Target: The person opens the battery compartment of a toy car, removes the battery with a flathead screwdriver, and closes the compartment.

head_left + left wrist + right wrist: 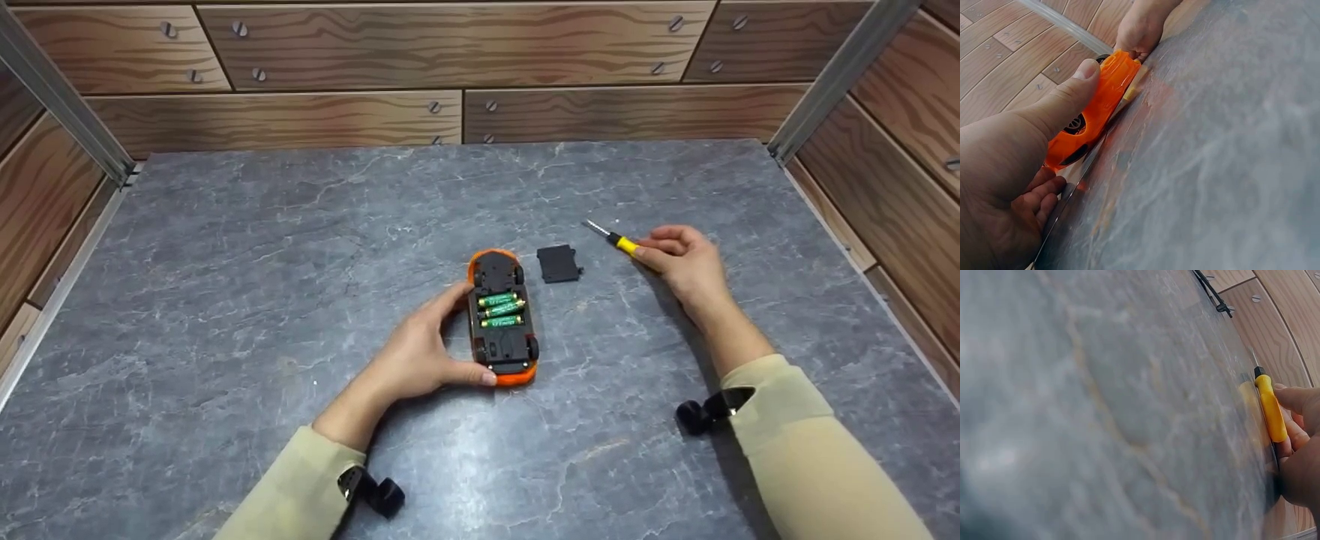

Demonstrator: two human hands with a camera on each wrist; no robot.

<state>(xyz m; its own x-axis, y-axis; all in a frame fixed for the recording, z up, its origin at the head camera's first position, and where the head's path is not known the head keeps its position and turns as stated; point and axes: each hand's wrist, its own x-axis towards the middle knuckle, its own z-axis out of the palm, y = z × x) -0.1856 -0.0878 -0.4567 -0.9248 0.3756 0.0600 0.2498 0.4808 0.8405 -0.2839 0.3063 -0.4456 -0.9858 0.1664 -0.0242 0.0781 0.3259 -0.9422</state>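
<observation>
As the car [510, 343] is held, the screwdriver [616, 241] is pinched

While the car is gripped belly-up on the table [300, 225] between thumb and fingers of the left hand [412, 352], three batteries [501, 309] are exposed in it. The screwdriver is pinched by thumb and fingers of the right hand [691, 271]. Between it and the car, a flat cover [559, 264] is interposed. Behind, the table is bounded by a plank-patterned wall [465, 45].

Upturned orange toy car [507, 346] — three green batteries [503, 309] inside — yellow screwdriver [616, 240] to its right.
</observation>
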